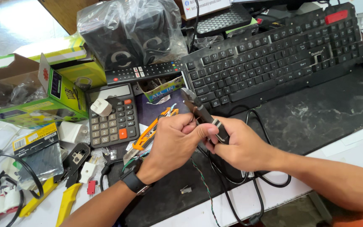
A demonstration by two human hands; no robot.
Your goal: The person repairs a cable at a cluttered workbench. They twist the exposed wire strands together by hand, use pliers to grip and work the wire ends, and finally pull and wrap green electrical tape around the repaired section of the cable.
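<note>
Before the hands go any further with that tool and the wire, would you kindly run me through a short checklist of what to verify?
1. Right hand has a firm hold on the tool: ok, fingers wrap its handles.
2. Left hand steadies the work at the tool: ok, it touches the right hand there.
3. Wire seated in the tool's tip: cannot tell, the hands hide it.
4. Black cable free of the hands: ok, it loops on the mat below the right wrist.
5. Twisted wire clear of snags: ok, it trails loose toward the desk edge.
6. Utility knife shut away: cannot tell, partly behind the left hand.
</note>
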